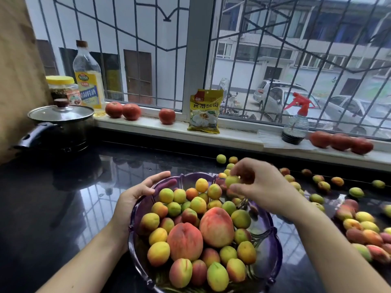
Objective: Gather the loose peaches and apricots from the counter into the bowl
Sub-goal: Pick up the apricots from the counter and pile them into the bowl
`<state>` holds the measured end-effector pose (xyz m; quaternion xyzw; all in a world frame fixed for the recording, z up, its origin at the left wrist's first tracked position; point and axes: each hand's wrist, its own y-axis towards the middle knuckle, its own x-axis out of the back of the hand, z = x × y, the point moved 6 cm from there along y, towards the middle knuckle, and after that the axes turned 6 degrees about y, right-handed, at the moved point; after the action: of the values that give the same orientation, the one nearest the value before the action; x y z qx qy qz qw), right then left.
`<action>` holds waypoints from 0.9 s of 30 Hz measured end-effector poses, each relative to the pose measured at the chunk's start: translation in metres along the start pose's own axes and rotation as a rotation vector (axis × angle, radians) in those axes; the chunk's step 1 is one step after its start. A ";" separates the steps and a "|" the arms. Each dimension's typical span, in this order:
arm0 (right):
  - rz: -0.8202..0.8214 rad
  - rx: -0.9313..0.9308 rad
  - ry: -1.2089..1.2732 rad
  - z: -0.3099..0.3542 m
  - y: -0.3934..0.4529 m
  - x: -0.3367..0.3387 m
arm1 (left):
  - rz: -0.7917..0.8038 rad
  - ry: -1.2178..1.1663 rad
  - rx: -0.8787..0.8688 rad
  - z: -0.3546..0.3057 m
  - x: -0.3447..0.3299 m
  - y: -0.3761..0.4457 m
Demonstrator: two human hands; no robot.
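Observation:
A purple glass bowl [268, 248] sits on the black counter, piled with two big peaches [216, 226] and several small apricots. My left hand [135, 195] grips the bowl's far left rim, thumb inside. My right hand [262, 185] hovers over the bowl's far right edge and pinches a greenish apricot [231, 180] between thumb and fingers. Several loose apricots [336, 181] lie scattered on the counter to the right, and a denser heap of loose fruit [364, 231] lies at the right edge.
A lidded black pot [61, 127] stands at the far left. On the windowsill are a jar, an oil bottle [88, 79], tomatoes [131, 112], a yellow packet [205, 112] and a red-topped spray bottle [296, 123]. Bare counter [63, 208] lies left of the bowl.

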<state>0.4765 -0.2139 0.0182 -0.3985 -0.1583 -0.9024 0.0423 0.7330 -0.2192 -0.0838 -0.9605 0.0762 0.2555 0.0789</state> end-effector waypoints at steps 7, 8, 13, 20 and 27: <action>0.025 0.124 -0.275 -0.009 -0.003 -0.018 | -0.037 -0.024 0.008 0.001 0.001 0.000; 0.031 0.128 -0.279 -0.011 -0.002 -0.021 | -0.042 -0.026 0.009 0.001 0.001 -0.001; 0.034 0.126 -0.299 -0.019 0.000 -0.023 | -0.060 -0.012 0.009 0.000 0.002 -0.001; 0.015 0.235 -0.356 -0.010 -0.005 -0.026 | -0.044 0.001 -0.003 0.001 0.002 -0.001; -0.471 -0.022 -0.073 -0.061 -0.034 0.033 | -0.005 0.007 -0.002 0.003 0.001 -0.001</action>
<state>0.4047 -0.1998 -0.0046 -0.3834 -0.2383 -0.8741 -0.1794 0.7330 -0.2180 -0.0866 -0.9617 0.0736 0.2520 0.0782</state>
